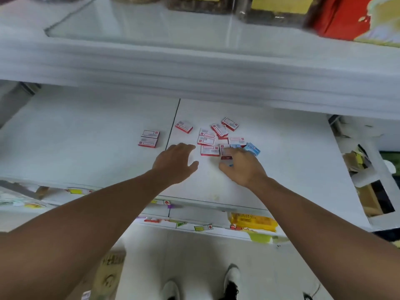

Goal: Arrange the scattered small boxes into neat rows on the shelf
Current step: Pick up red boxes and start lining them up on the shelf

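Several small red-and-white boxes point(209, 138) lie scattered on the white shelf point(86, 135), with two blue boxes point(252, 148) at the right of the heap. Two red-and-white boxes point(149, 139) sit side by side to the left of the shelf seam. One more point(184, 126) lies alone near the seam. My left hand point(175, 163) hovers with relaxed fingers just left of the heap, holding nothing. My right hand point(240, 166) has its fingers curled over a red-and-white box point(225, 151) at the heap's near edge.
An upper shelf edge point(194, 68) overhangs the work area, with jars and a red package point(346, 18) on it. Lower shelves below carry price tags and a yellow packet point(253, 221). Cardboard clutter point(357, 161) lies to the right. My shoes point(231, 280) stand on the floor.
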A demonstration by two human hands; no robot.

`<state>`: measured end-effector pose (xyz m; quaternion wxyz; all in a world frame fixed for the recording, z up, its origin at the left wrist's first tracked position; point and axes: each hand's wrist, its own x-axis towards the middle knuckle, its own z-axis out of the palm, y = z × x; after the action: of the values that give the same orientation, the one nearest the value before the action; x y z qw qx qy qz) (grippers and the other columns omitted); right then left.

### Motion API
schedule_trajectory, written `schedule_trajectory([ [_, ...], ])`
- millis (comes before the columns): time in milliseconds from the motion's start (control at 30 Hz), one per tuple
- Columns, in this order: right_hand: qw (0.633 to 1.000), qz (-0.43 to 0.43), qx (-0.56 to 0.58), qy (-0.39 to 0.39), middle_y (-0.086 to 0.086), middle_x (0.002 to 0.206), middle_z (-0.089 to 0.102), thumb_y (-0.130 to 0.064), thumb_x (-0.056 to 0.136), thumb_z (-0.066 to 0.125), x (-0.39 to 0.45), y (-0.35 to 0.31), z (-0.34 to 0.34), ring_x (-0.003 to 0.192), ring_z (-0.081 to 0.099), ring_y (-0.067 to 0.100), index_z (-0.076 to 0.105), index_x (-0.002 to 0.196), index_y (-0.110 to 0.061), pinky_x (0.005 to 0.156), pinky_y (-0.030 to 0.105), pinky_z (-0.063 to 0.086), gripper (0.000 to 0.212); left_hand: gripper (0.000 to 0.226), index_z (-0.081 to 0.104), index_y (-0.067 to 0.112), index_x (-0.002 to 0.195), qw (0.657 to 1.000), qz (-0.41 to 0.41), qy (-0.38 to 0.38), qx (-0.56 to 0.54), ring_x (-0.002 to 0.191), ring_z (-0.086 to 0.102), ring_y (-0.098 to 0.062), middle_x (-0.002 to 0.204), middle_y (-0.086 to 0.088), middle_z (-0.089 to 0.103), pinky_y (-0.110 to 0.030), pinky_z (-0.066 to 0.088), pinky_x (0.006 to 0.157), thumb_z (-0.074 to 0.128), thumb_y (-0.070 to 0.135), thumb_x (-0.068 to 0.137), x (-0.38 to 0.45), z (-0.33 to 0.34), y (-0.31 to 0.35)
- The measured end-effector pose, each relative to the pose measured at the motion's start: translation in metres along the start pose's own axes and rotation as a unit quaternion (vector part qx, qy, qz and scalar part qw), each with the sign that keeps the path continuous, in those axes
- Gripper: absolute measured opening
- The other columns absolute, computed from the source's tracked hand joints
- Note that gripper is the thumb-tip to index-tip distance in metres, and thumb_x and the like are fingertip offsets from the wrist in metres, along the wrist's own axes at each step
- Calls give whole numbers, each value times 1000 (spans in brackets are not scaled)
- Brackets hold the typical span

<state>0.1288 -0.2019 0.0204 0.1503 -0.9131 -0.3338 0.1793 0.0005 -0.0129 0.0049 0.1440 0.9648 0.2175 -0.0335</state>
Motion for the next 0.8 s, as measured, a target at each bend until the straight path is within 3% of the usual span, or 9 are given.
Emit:
schedule_trajectory([
  [300,1000,-13,1,9,-7,117,69,-48,95,54,37,20,21,89,66,13,64,135,-35,74,37,64,43,63,41,30,155,1000,-14,9,-17,139,50,-24,155,3,50,-47,48,104,57,54,99,39,35,3],
  [467,998,-11,-12,53,-2,112,69,-64,88,48,55,21,32,98,67,20,67,125,-31,79,42,62,53,65,41,27,155,1000,22,7,6,138,50,-24,154,2,51,-46,48,103,60,52,98,61,52,-8],
  [667,996,-8,-14,87,7,130,64,-46,96,60,76,21,33,119,60,26,60,143,-25,91,42,55,51,62,46,21,153,999,51,8,7,134,50,-25,149,-1,54,-46,49,104,61,48,99,79,65,-12],
  [800,996,2,-22,90,3,131,64,-52,94,59,92,19,34,115,62,24,59,143,-27,92,45,58,55,58,52,20,148,997,69,38,22,130,54,-23,144,0,60,-43,50,102,65,47,98,85,70,-12],
])
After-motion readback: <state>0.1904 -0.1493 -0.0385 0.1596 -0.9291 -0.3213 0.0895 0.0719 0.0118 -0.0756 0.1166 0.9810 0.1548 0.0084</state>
